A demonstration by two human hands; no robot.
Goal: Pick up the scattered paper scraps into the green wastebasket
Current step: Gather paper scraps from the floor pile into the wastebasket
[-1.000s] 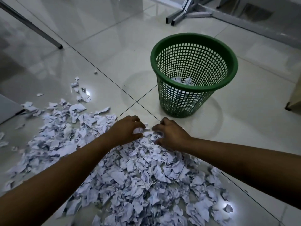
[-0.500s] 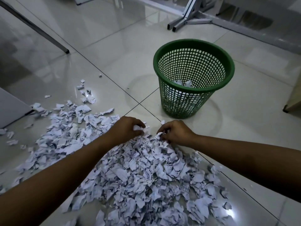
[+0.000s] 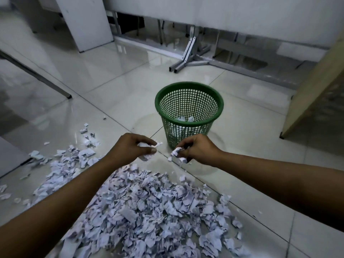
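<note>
A green mesh wastebasket (image 3: 189,90) stands upright on the tiled floor, with a few white scraps visible at its bottom. A wide heap of torn white paper scraps (image 3: 141,207) covers the floor in front of me and to the left. My left hand (image 3: 130,148) is raised above the heap and grips a bunch of scraps. My right hand (image 3: 197,148) is also lifted and grips a smaller bunch of scraps. Both hands hover just in front of the basket's base, below its rim.
A metal table leg (image 3: 37,77) slants across the floor at left. A grey metal stand foot (image 3: 188,58) lies behind the basket. A beige panel (image 3: 312,84) stands at right, a white panel (image 3: 87,21) at the back left. Loose scraps (image 3: 88,138) trail left of the basket.
Both hands closed on scraps at the heap's far edge and lifted off the floor toward the basket. The camera tilted up, showing more of the room behind.
</note>
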